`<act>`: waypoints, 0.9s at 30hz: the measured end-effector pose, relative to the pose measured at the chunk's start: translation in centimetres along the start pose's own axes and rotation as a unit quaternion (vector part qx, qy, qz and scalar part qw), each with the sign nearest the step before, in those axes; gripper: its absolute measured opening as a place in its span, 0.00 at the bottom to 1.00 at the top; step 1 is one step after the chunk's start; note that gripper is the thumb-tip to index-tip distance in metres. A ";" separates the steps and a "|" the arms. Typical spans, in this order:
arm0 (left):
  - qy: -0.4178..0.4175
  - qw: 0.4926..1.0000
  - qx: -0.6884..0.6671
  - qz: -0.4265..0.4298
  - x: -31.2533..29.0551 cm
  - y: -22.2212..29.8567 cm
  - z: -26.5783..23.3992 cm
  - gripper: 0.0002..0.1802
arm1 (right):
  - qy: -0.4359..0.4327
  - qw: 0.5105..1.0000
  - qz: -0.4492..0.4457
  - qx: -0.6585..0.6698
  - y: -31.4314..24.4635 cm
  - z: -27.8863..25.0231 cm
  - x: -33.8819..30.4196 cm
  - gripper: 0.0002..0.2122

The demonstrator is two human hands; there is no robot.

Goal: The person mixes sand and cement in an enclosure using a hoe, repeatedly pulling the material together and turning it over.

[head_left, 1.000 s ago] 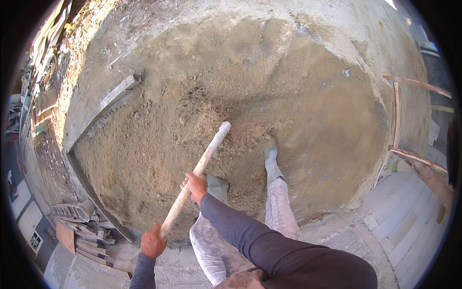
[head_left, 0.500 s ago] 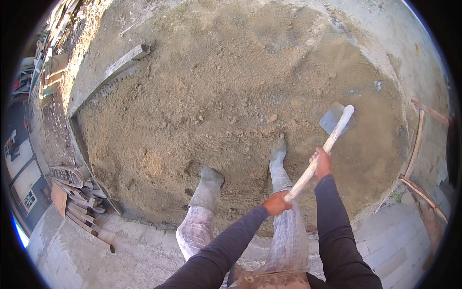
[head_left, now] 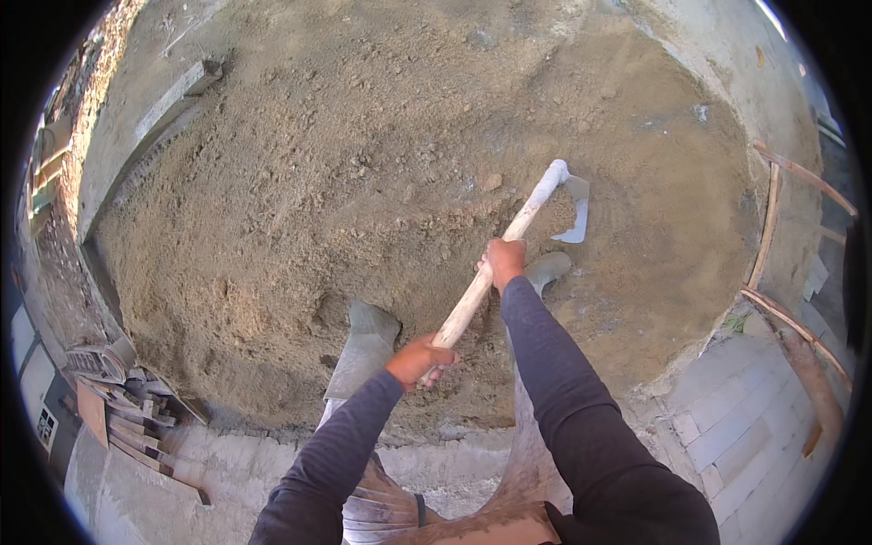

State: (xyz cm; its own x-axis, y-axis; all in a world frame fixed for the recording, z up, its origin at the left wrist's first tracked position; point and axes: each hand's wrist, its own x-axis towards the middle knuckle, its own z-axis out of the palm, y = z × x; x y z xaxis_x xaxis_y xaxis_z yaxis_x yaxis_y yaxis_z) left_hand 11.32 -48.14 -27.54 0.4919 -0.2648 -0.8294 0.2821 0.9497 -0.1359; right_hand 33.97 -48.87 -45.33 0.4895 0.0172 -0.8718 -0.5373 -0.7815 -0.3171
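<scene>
A hoe (head_left: 472,295) with a pale wooden handle slants up and to the right in front of me. My left hand (head_left: 421,361) is wrapped round the lower end of the handle, and my right hand (head_left: 505,262) grips it about midway. The hoe's metal blade (head_left: 581,211) lies to the right of the handle's far end, with brown sandy soil against it. Under it spreads a wide bed of damp, lumpy soil (head_left: 272,200), smoother on the right. My grey boots stand in it: the left boot (head_left: 371,331) is near the handle, the right boot (head_left: 550,266) just below the blade.
A timber board (head_left: 168,109) edges the soil at far left. Scrap wood (head_left: 145,436) is piled at lower left. Wooden poles (head_left: 772,218) stand at the right beside a grey block surface (head_left: 754,436). A concrete strip (head_left: 245,472) runs behind my boots.
Both hands have swung the hoe to the left. Its blade has turned from lying beyond the handle's left side to its right side. My right boot now points to the right.
</scene>
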 end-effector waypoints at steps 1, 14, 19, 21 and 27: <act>0.037 0.999 0.006 0.009 -3.5 -0.9 -1.4 0.20 | -0.050 0.999 0.009 0.015 1.1 2.8 -3.2 0.19; 0.256 0.947 0.195 -0.026 -50.0 -15.5 -2.2 0.21 | -0.387 0.885 0.227 0.126 8.3 12.1 -51.6 0.10; 0.293 0.876 0.384 0.009 -46.5 -13.5 0.4 0.29 | -0.348 0.902 0.189 0.173 0.3 5.4 -48.5 0.10; 0.298 0.831 0.459 0.103 -37.1 -12.4 1.5 0.30 | -0.250 0.939 0.145 0.187 -2.3 3.3 -40.6 0.08; 0.287 0.835 0.418 0.214 -9.4 2.0 15.0 0.25 | -0.129 0.985 -0.073 0.090 -18.7 -4.5 -14.6 0.06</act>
State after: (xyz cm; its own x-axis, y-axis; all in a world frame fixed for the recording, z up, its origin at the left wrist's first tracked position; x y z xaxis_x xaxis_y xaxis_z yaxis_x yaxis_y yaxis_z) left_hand 19.67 -46.23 -11.90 0.2860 0.4209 -0.8608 0.7760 0.4253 0.4658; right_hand 39.92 -37.31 -25.06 0.3935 0.2974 -0.8699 -0.5985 -0.6353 -0.4879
